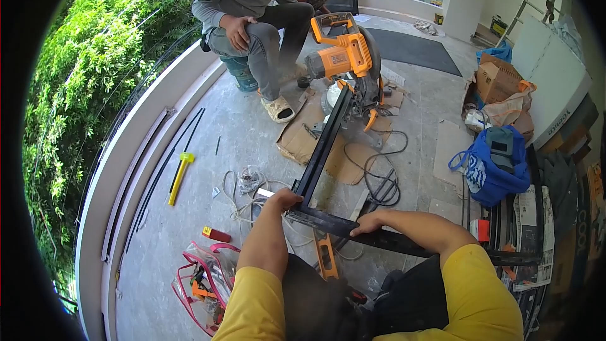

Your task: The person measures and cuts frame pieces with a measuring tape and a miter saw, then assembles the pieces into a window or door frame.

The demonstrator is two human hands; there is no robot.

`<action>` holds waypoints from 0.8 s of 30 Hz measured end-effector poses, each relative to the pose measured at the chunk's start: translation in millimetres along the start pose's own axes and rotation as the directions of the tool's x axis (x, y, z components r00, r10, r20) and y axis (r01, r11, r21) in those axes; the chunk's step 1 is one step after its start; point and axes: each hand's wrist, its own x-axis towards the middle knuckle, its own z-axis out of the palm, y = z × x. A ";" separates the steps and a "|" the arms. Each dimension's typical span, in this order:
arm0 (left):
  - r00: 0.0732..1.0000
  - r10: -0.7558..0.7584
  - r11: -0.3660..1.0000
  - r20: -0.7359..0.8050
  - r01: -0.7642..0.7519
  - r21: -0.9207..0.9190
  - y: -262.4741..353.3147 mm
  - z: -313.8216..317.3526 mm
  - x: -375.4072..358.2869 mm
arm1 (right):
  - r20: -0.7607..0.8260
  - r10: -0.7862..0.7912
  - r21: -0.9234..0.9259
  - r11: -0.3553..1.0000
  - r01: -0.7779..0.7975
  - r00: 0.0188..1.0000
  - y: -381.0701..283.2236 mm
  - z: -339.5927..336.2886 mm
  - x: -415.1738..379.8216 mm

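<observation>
Workpieces observed: two black profiles meeting at a corner above the concrete floor [246, 145], near the middle of the scene. The lengthwise profile [325, 142] runs away from the person to the orange miter saw [346, 53]; the crosswise profile [328, 220] extends to the right, passing under the right forearm. Left hand [287, 197] is closed around the near end of the lengthwise profile, at the corner. Right hand [368, 222] grips the crosswise profile a little to the right of it, thumb on top. Whether the corner is fastened cannot be determined.

Work in hand is judged to be steadying this corner. Good practice: keep the left hand firm at the joint, hold both profiles level, and let the right hand take the weight of the crosswise piece so that the angle does not twist. The far end should not press against the saw. The looped cord [390, 189], right of the lengthwise profile, and the orange spirit level [326, 256], below the crosswise one, warrant clearance.
</observation>
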 end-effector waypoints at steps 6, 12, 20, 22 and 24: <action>1.000 -0.002 1.000 0.002 0.002 -0.023 -0.1 0.8 0.7 | -0.008 0.009 0.007 1.000 -0.009 1.000 7.7 3.1 12.8; 1.000 -0.013 1.000 -0.005 0.013 0.009 3.3 -0.2 -3.4 | -0.007 -0.021 0.008 1.000 0.021 1.000 5.9 2.7 9.1; 1.000 -0.029 1.000 -0.005 0.029 0.009 4.6 0.3 -3.7 | -0.014 -0.014 -0.009 1.000 0.014 1.000 6.5 2.7 9.4; 1.000 -0.029 1.000 -0.001 0.029 0.007 6.4 -1.3 -4.9 | -0.006 0.000 -0.003 1.000 0.000 1.000 3.7 1.7 6.3; 0.996 -0.067 0.996 0.058 0.063 0.062 8.8 -3.3 -5.1 | 0.000 0.014 0.003 1.000 -0.014 1.000 2.1 0.9 3.6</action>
